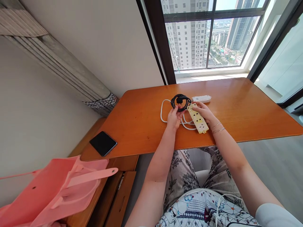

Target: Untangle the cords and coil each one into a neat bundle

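A yellowish power strip point(199, 121) is tilted above the near part of the wooden table, its socket face towards me. My right hand point(204, 111) is closed on its upper end. Beside it, my left hand point(175, 117) pinches the lower edge of a coiled black cable point(180, 109), which has a black plug point(180, 100) at the middle of its loop. The coil meets the strip's upper end. Just behind lies a white power strip point(202, 99), with its white cord point(162, 110) looped on the table under and around my hands.
The wooden table point(139, 119) reaches to the window. A black phone point(103, 143) lies at its left corner. At lower left is a pink bag point(63, 186) beside a wooden drawer unit point(121, 201). A gathered curtain point(71, 66) hangs along the left wall.
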Action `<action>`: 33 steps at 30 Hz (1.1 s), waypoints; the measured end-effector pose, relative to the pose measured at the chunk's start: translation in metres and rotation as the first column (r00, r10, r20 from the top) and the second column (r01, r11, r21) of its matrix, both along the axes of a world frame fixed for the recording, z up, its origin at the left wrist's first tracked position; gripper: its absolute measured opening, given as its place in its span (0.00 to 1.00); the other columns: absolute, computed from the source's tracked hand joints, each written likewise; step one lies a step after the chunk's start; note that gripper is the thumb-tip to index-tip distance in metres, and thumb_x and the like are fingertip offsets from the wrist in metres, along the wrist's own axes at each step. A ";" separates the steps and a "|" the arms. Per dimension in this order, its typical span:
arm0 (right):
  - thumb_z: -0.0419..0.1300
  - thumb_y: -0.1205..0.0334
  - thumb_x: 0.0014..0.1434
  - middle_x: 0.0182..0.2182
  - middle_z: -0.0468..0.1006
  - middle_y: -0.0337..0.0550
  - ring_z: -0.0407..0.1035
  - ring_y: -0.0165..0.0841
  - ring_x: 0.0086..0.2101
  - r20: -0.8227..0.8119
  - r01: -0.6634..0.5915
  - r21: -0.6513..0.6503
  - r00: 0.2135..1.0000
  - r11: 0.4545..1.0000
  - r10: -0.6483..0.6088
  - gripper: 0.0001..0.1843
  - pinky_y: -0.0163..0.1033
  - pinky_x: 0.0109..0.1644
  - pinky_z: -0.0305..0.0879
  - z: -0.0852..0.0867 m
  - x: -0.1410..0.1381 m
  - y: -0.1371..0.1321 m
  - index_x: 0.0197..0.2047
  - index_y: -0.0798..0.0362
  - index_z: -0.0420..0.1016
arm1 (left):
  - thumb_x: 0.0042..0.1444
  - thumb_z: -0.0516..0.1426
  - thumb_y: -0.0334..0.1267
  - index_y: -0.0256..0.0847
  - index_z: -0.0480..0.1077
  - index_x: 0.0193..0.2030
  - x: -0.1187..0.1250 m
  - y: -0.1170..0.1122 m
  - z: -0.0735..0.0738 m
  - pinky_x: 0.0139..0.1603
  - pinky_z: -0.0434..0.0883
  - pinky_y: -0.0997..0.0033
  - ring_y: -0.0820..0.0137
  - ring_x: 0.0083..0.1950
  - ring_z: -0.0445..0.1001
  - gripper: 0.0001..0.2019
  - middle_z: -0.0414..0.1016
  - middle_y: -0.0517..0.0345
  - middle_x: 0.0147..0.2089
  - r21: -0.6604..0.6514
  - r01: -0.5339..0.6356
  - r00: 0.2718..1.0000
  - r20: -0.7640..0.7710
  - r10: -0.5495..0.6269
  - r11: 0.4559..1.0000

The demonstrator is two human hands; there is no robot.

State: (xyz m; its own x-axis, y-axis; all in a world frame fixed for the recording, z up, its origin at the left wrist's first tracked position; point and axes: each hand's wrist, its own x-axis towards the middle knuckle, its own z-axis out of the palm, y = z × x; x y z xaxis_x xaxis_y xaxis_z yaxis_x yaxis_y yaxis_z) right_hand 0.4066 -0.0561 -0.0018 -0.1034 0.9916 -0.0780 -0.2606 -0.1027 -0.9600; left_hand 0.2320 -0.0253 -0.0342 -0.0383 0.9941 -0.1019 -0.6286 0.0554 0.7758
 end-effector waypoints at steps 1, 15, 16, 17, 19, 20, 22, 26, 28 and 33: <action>0.73 0.57 0.49 0.36 0.80 0.38 0.74 0.32 0.32 -0.022 -0.005 0.002 1.000 1.000 0.005 0.27 0.37 0.34 0.72 -0.001 0.000 0.000 0.51 0.48 0.72 | 0.62 0.61 0.37 0.38 0.75 0.37 0.000 -0.001 0.001 0.62 0.75 0.59 0.63 0.55 0.80 0.05 0.81 0.52 0.38 -0.008 -0.001 1.000 0.004 0.001 1.000; 0.75 0.50 0.44 0.38 0.83 0.41 0.76 0.36 0.34 -0.054 0.125 0.113 0.991 0.986 -0.120 0.32 0.39 0.36 0.74 0.009 0.026 0.015 0.52 0.48 0.74 | 0.62 0.56 0.45 0.41 0.73 0.43 0.001 -0.009 0.011 0.50 0.75 0.66 0.66 0.47 0.82 0.11 0.81 0.54 0.42 -0.061 0.050 0.998 -0.023 -0.051 0.997; 0.75 0.51 0.45 0.38 0.83 0.41 0.77 0.36 0.34 -0.026 0.164 0.121 0.986 0.979 -0.162 0.31 0.40 0.36 0.75 0.013 0.037 0.018 0.51 0.48 0.74 | 0.62 0.56 0.45 0.41 0.73 0.43 0.001 -0.010 0.011 0.49 0.74 0.67 0.67 0.45 0.81 0.11 0.80 0.54 0.40 -0.074 0.040 0.999 -0.033 -0.042 0.996; 0.75 0.51 0.45 0.38 0.83 0.42 0.77 0.36 0.34 0.006 0.200 0.129 0.979 0.971 -0.203 0.30 0.39 0.36 0.75 0.017 0.050 0.021 0.50 0.49 0.74 | 0.61 0.56 0.44 0.41 0.73 0.42 0.001 -0.011 0.011 0.47 0.74 0.68 0.68 0.43 0.81 0.10 0.80 0.54 0.39 -0.080 0.030 0.998 -0.045 -0.034 0.996; 0.74 0.54 0.45 0.37 0.83 0.43 0.76 0.35 0.33 0.074 0.259 0.147 0.960 0.955 -0.272 0.26 0.38 0.36 0.75 0.023 0.081 0.026 0.46 0.51 0.75 | 0.59 0.57 0.43 0.40 0.72 0.40 0.003 -0.012 0.010 0.44 0.73 0.71 0.71 0.39 0.80 0.09 0.79 0.56 0.37 -0.067 0.015 0.996 -0.083 -0.021 0.998; 0.74 0.55 0.46 0.36 0.83 0.43 0.76 0.35 0.32 0.116 0.279 0.144 0.948 0.949 -0.296 0.23 0.37 0.35 0.74 0.024 0.097 0.028 0.44 0.53 0.76 | 0.58 0.59 0.42 0.40 0.72 0.40 0.004 -0.012 0.009 0.42 0.73 0.72 0.71 0.38 0.79 0.08 0.78 0.57 0.36 -0.051 0.013 0.993 -0.113 -0.018 0.999; 0.72 0.55 0.50 0.31 0.81 0.43 0.74 0.34 0.29 0.220 0.332 0.103 0.912 0.938 -0.347 0.18 0.37 0.32 0.73 0.025 0.130 0.029 0.40 0.55 0.77 | 0.55 0.61 0.40 0.41 0.71 0.38 0.007 -0.013 0.007 0.40 0.72 0.73 0.72 0.36 0.78 0.07 0.77 0.58 0.35 -0.016 0.024 0.982 -0.190 -0.026 1.000; 0.68 0.58 0.57 0.27 0.79 0.44 0.73 0.35 0.27 0.447 0.530 0.010 0.757 0.848 -0.478 0.12 0.38 0.30 0.73 0.015 0.182 0.027 0.40 0.57 0.78 | 0.51 0.63 0.37 0.40 0.71 0.36 0.011 -0.011 0.003 0.39 0.71 0.73 0.73 0.35 0.76 0.07 0.77 0.59 0.34 0.016 0.051 0.951 -0.305 -0.044 0.999; 0.68 0.59 0.58 0.28 0.79 0.47 0.74 0.36 0.28 0.525 0.596 0.004 0.682 0.803 -0.509 0.13 0.39 0.31 0.74 0.008 0.198 0.026 0.42 0.59 0.78 | 0.51 0.63 0.37 0.40 0.71 0.36 0.012 -0.010 0.001 0.38 0.71 0.72 0.72 0.34 0.76 0.07 0.76 0.58 0.34 0.030 0.053 0.940 -0.338 -0.040 0.998; 0.68 0.61 0.59 0.28 0.79 0.51 0.74 0.38 0.29 0.579 0.648 0.048 0.602 0.760 -0.550 0.15 0.42 0.32 0.75 -0.004 0.218 0.029 0.46 0.63 0.78 | 0.50 0.64 0.37 0.40 0.72 0.35 0.013 -0.009 -0.004 0.37 0.71 0.71 0.72 0.33 0.75 0.07 0.76 0.58 0.34 0.063 0.063 0.909 -0.416 -0.031 0.996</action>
State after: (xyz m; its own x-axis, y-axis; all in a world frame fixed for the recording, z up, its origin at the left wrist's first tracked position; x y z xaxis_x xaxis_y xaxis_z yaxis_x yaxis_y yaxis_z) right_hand 0.6246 -0.0269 -0.0063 0.6169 0.7834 -0.0755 0.2241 -0.2668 -0.9373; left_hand 0.2446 -0.0342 -0.0384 -0.0144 0.9998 -0.0141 -0.2479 0.0101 0.9687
